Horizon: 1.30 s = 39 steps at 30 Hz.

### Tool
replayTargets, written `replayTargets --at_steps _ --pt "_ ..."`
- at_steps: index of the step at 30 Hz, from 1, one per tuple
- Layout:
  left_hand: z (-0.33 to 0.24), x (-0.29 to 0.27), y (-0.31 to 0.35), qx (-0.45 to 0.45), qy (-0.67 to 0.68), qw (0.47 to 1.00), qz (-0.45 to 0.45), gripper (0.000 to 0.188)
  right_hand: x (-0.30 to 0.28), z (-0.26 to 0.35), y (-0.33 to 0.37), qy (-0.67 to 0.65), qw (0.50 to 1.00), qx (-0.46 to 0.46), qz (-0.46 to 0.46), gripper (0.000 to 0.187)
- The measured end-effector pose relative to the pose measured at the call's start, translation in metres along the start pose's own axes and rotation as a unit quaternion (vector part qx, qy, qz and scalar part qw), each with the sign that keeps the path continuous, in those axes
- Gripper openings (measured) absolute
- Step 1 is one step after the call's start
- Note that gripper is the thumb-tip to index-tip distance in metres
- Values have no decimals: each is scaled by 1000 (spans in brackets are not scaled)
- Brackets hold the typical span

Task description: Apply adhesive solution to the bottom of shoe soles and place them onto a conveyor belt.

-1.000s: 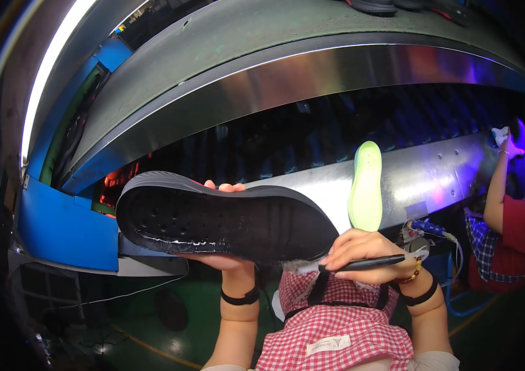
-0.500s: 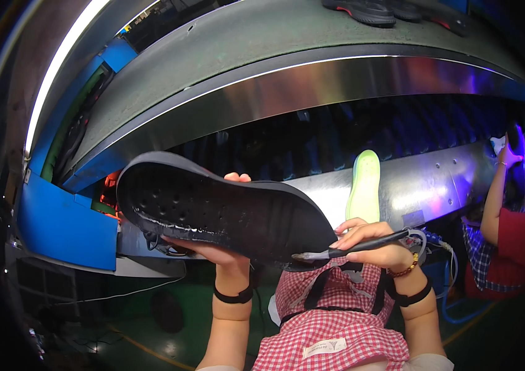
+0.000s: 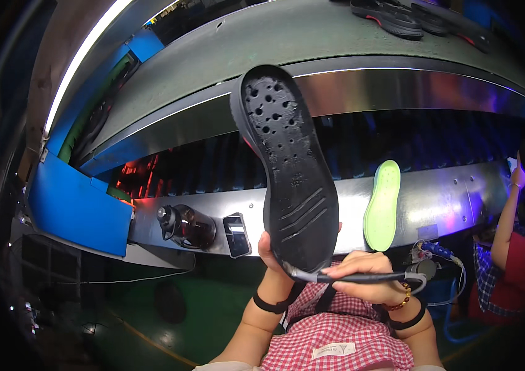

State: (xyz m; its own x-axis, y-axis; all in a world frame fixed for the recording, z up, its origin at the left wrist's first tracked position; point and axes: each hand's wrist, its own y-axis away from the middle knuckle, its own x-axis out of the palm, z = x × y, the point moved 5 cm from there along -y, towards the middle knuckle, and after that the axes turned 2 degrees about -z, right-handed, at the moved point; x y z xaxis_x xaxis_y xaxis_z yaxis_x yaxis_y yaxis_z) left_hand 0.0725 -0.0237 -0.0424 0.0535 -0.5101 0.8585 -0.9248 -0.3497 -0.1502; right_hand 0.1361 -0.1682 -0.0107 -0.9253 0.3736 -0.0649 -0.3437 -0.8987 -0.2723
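A black shoe sole (image 3: pixel 296 164) stands nearly upright before me, its inner face with round holes at the heel turned toward me. My left hand (image 3: pixel 275 276) grips it by the lower toe end, thumb along the left edge and the other fingers mostly hidden behind. In my right hand (image 3: pixel 367 278) is a brush (image 3: pixel 307 276) with a dark handle and a tube at its back end. The brush tip lies at the sole's lower left toe edge, and whether it touches is hard to tell.
A lime-green insole (image 3: pixel 383 207) lies on the metal ledge (image 3: pixel 349 238). Left on it stand a dark bottle (image 3: pixel 191 227) and a phone (image 3: pixel 236 235). Behind runs a green conveyor belt (image 3: pixel 213 52) carrying black shoes (image 3: pixel 392 18). A co-worker's hand (image 3: pixel 521 177) is at far right.
The sole has swung from lying sideways to upright, heel up, uncovering the bottle and phone. The brush has shifted along the toe edge, down and slightly left.
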Motion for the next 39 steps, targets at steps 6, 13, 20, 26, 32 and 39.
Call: replayTargets --at_steps 6,13,20,26,32,39 --pt "-2 -1 -6 -48 9 998 48 96 -18 11 -14 1 999 -25 23 25" --pt "-6 -9 -1 -155 -29 987 0 75 -18 21 -16 -64 967 -90 230 23" --pt "-9 -4 -8 -276 -43 960 -4 63 -16 10 -7 1 974 -54 222 25" --pt "-13 3 -1 -353 -109 927 -66 59 -19 11 -5 25 981 -50 188 26" --pt "-15 13 -2 -376 -174 908 -62 58 -24 26 -8 53 976 -107 181 23" --pt "-13 12 3 -406 -194 892 -41 61 -26 21 -3 239 923 -57 296 29"
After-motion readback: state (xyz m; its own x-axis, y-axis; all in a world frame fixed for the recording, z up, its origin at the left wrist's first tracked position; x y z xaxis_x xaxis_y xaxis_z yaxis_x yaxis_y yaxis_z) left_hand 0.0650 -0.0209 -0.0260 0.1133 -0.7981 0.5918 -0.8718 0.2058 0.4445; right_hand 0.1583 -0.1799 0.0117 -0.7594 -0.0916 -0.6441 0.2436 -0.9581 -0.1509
